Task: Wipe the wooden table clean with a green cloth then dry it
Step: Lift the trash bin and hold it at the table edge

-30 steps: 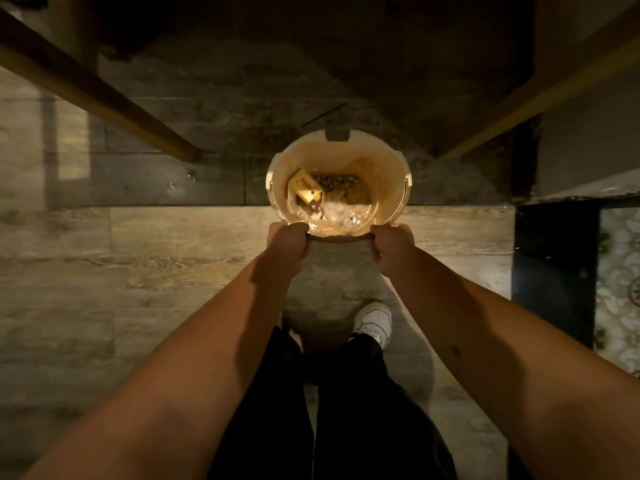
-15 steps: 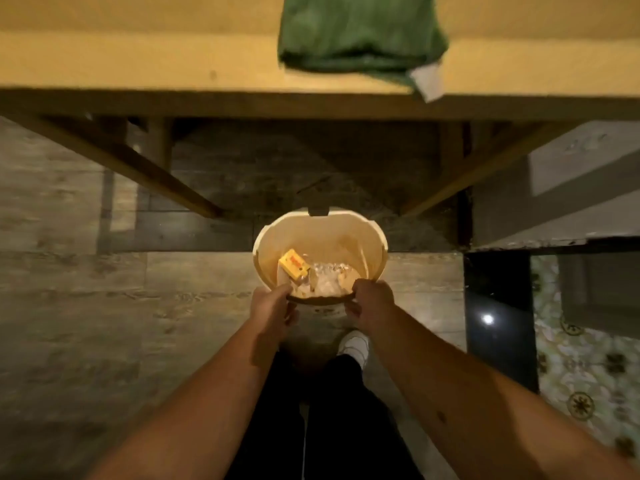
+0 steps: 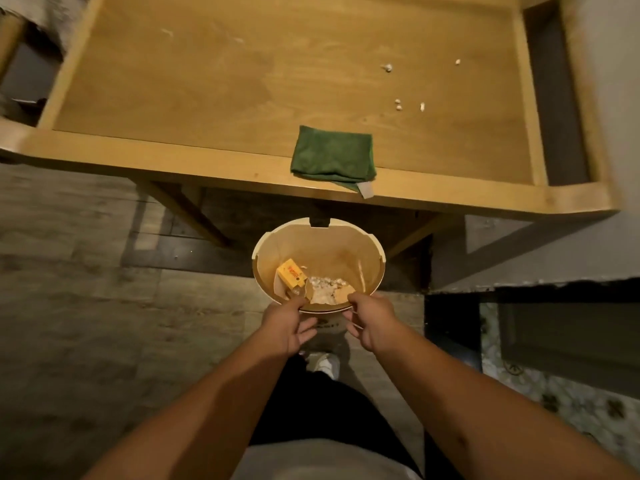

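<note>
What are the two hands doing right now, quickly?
Left hand: at the bin's near rim, fingers loosely spread, no firm grip visible.
Right hand: fingers curled round that same rim, holding it.

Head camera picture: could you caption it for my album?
Both hands at a tan bin's near rim, below a crumb-strewn wooden table bearing a folded green cloth.

You are standing in what looks like a home dining or living room: a wooden bench (image 3: 242,81) with a raised rim sits on wood-look floor planks (image 3: 69,323), patterned tiles (image 3: 571,403) show at your right, and a small waste bin (image 3: 346,251) holds scraps and a yellow box (image 3: 291,274).
</note>
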The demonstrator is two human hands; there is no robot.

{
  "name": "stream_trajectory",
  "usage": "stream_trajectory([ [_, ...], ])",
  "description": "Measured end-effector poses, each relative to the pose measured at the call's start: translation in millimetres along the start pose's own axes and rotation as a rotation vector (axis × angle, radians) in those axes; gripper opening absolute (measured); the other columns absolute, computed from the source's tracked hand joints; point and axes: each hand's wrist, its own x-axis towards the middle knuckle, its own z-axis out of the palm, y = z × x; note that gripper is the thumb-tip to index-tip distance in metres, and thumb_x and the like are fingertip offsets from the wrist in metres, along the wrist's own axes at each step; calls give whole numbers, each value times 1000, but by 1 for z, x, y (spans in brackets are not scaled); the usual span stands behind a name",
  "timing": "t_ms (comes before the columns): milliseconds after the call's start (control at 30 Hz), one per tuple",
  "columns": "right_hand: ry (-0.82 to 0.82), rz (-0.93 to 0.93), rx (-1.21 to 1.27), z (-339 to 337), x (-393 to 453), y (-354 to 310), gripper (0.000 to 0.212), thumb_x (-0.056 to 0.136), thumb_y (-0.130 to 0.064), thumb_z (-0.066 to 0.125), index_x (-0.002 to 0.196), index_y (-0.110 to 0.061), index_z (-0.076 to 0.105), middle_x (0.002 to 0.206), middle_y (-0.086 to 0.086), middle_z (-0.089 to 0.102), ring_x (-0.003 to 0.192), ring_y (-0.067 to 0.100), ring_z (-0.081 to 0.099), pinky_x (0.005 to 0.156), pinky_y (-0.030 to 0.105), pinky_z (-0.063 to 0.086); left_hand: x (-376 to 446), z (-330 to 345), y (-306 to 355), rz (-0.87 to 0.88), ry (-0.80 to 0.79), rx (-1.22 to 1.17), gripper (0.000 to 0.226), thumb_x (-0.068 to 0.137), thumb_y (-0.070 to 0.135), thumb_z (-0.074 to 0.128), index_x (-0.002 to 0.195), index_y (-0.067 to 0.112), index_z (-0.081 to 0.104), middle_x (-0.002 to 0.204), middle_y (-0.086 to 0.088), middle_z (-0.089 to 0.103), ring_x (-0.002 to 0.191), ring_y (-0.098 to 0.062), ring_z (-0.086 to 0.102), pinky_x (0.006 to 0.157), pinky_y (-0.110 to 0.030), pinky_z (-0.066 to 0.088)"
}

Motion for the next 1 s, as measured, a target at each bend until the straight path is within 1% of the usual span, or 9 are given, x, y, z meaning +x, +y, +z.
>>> stream_trajectory([
  [200, -9, 112, -57, -12, -19, -29, 17, 96, -32, 61, 103, -18, 66, 88, 1, 65, 86, 16, 64, 88, 42, 47, -20, 12, 32, 38, -28, 11, 38, 99, 22, 60, 136, 20, 53, 119, -11, 69, 73, -28, 70, 46, -33, 55],
  [300, -3, 101, -2, -3, -23, -37, 19, 96, -26, 59, 112, -17, 65, 95, 2, 70, 92, 15, 67, 78, 37, 46, -24, 18, 46, 59, 44, 19, 34, 94, 25, 67, 126, 18, 57, 111, -12, 73, 70, -22, 72, 40, -21, 48],
  [433, -12, 28, 74, 13, -24, -41, 21, 97, -20, 56, 118, -17, 60, 85, 3, 72, 77, 12, 70, 56, 24, 43, -24, 32, 55, 63, 128, -27, 37, 87, 30, 75, 115, 9, 64, 98, -13, 73, 61, -14, 58, 43, -21, 43],
  [533, -32, 33, 37, 9, -18, -49, 21, 98, -21, 54, 118, -18, 58, 85, 3, 70, 82, 14, 70, 62, 28, 46, -26, 49, 53, 41, 117, -96, 35, 90, 24, 72, 121, 9, 62, 110, -12, 71, 83, -18, 66, 51, -26, 49],
  [700, -333, 75, -644, -22, -10, -102, 29, 98, -45, 53, 105, -18, 60, 92, 2, 67, 86, 19, 66, 68, 32, 47, -19, 76, 54, 105, 139, -254, 33, 95, 21, 66, 124, 6, 60, 101, -15, 70, 80, -23, 68, 51, -33, 60],
  [767, -537, -124, -1079, -27, -8, -135, 20, 95, -42, 58, 108, -26, 60, 102, 0, 67, 89, 16, 65, 69, 29, 53, -15, 85, 55, 130, 171, -301, 36, 95, 26, 66, 122, 2, 62, 98, -16, 72, 74, -22, 70, 49, -30, 60],
  [833, -586, -547, -1530, -25, 0, -171, 26, 92, -44, 59, 106, -23, 62, 105, 3, 66, 93, 21, 63, 75, 34, 53, -11, 95, 56, 170, 188, -338, 42, 96, 26, 64, 122, -6, 60, 95, -21, 69, 60, -21, 68, 35, -22, 47],
  [933, -582, -1169, -1706, -9, 3, -229, 27, 90, -50, 57, 99, -24, 55, 93, 0, 61, 84, 21, 60, 63, 32, 48, -11, 108, 53, 216, 226, -399, 38, 98, 19, 59, 127, -5, 55, 79, -18, 63, 43, -18, 63, 28, -20, 38],
  [1000, -596, -1545, -1780, 6, 11, -263, 39, 89, -51, 59, 113, -21, 56, 108, 5, 62, 99, 25, 59, 77, 38, 54, -16, 118, 52, 238, 260, -462, 32, 97, 14, 59, 125, -1, 55, 78, -15, 64, 43, -16, 64, 30, -22, 43],
])
